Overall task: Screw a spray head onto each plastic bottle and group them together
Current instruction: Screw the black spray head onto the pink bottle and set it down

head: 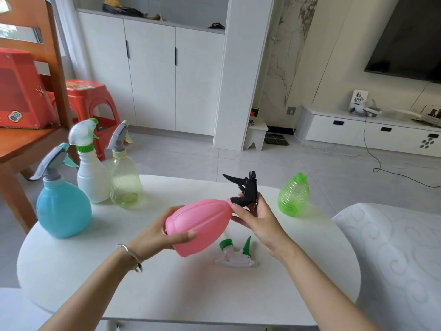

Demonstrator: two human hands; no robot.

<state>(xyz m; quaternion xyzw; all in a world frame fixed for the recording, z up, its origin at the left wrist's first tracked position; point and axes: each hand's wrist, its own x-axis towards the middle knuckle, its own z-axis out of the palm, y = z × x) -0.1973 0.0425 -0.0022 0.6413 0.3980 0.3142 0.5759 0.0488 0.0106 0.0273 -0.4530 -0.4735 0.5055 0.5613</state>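
- left hand [156, 236] fingers gripped the tilted pink ribbed plastic bottle [199, 226] at frame centre.
- right hand [259, 218] fingers clasped the black trigger spray head [247, 193] at its neck.

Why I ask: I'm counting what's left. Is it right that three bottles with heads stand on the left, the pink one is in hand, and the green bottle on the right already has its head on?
Not quite. The head view shows the green bottle with an open neck; its white-and-green spray head lies on the table. The rest holds.
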